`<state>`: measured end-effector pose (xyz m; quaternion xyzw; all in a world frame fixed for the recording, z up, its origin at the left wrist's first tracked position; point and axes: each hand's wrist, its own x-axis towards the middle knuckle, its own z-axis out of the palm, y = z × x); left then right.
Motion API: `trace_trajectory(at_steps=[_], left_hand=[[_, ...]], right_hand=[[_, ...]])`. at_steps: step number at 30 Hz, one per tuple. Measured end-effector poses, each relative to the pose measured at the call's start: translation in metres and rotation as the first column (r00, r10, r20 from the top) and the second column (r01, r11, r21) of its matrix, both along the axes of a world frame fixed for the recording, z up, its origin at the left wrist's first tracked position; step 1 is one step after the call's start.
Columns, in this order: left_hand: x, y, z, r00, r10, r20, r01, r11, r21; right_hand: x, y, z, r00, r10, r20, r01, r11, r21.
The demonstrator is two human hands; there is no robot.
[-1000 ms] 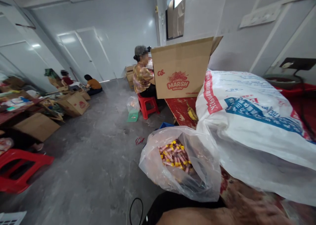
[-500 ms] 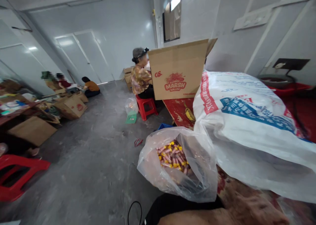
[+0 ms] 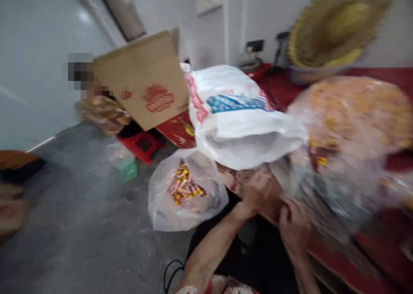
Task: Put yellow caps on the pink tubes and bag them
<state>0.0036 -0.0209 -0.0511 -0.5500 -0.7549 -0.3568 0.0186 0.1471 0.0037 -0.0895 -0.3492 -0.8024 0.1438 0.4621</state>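
Note:
The picture is smeared by motion. My left hand (image 3: 260, 193) and my right hand (image 3: 294, 227) meet at the near edge of the red table (image 3: 176, 130). Both sit at the lower edge of a large clear plastic bag (image 3: 348, 147) full of small pink and yellow pieces. Their fingers look curled on the plastic, but the blur hides the grip. To the left, below the table edge, an open clear bag (image 3: 185, 195) holds more pink and yellow pieces. A big white printed sack (image 3: 238, 113) lies on the table behind my hands.
An open brown cardboard box (image 3: 145, 83) stands at the table's far end, with a seated person (image 3: 100, 109) and a red stool (image 3: 142, 145) beside it. A woven straw hat (image 3: 338, 25) leans at the back right. Grey floor spreads to the left. A black cable (image 3: 169, 274) lies near my legs.
The camera has swung right and down. Both hands and the large clear bag on the table have come into view; earlier only my left forearm showed at the bottom.

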Motion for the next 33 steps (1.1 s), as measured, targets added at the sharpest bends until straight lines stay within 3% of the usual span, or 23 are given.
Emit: trace_trajectory(at_steps=[2, 3, 6, 8, 10, 12, 14, 16, 20, 23, 26, 30, 33], left_hand=[[-0.007, 0.002, -0.005, 0.993, 0.002, 0.115, -0.005, 1.000, 0.030], [-0.011, 0.004, -0.008, 0.963, 0.042, 0.268, -0.066, 0.995, 0.080], [-0.020, 0.008, -0.006, 0.710, 0.061, 0.701, -0.143, 0.988, 0.060], [-0.022, 0.007, 0.001, 0.620, 0.085, 0.780, -0.193, 0.980, 0.046], [-0.021, 0.005, 0.007, 0.650, 0.099, 0.753, -0.246, 0.965, 0.085], [-0.019, 0.005, 0.008, 0.773, 0.101, 0.627, -0.260, 0.951, 0.167], [-0.017, 0.007, 0.005, 0.905, 0.079, 0.417, -0.180, 0.961, 0.210], [-0.017, 0.011, -0.001, 0.972, 0.029, 0.234, -0.068, 0.985, 0.158], [-0.019, 0.017, -0.008, 0.980, -0.026, 0.197, 0.022, 1.000, 0.021], [-0.016, 0.016, -0.007, 0.967, -0.020, 0.252, 0.003, 0.998, 0.068], [-0.011, 0.015, -0.007, 0.982, 0.012, 0.188, -0.041, 0.988, 0.150], [-0.009, 0.020, -0.004, 0.996, 0.008, 0.086, -0.012, 0.999, 0.049], [-0.009, 0.023, 0.001, 0.979, 0.017, 0.203, -0.017, 1.000, -0.003]], right_hand=[[-0.005, -0.003, 0.004, 0.999, -0.036, -0.005, 0.036, 0.995, -0.096], [-0.006, -0.003, 0.004, 0.999, -0.040, -0.008, 0.038, 0.991, -0.131], [-0.007, -0.002, 0.002, 0.999, -0.034, -0.032, 0.027, 0.978, -0.206], [-0.006, -0.002, 0.000, 0.999, -0.020, -0.043, 0.008, 0.964, -0.264], [-0.006, -0.003, 0.000, 0.999, 0.007, -0.051, -0.022, 0.949, -0.315], [-0.006, -0.003, 0.001, 0.999, 0.025, -0.047, -0.039, 0.940, -0.338], [-0.006, -0.002, 0.002, 0.999, 0.022, -0.031, -0.031, 0.941, -0.338], [-0.006, -0.001, 0.003, 1.000, 0.013, -0.012, -0.016, 0.943, -0.332], [-0.006, -0.001, 0.006, 1.000, 0.013, -0.008, -0.015, 0.946, -0.322], [-0.006, 0.000, 0.008, 1.000, 0.008, -0.010, -0.011, 0.945, -0.328], [-0.005, 0.000, 0.010, 1.000, 0.018, -0.003, -0.018, 0.939, -0.344], [-0.005, 0.000, 0.011, 0.999, 0.031, -0.009, -0.032, 0.927, -0.375], [-0.005, -0.001, 0.011, 0.999, 0.035, -0.032, -0.045, 0.922, -0.384]])
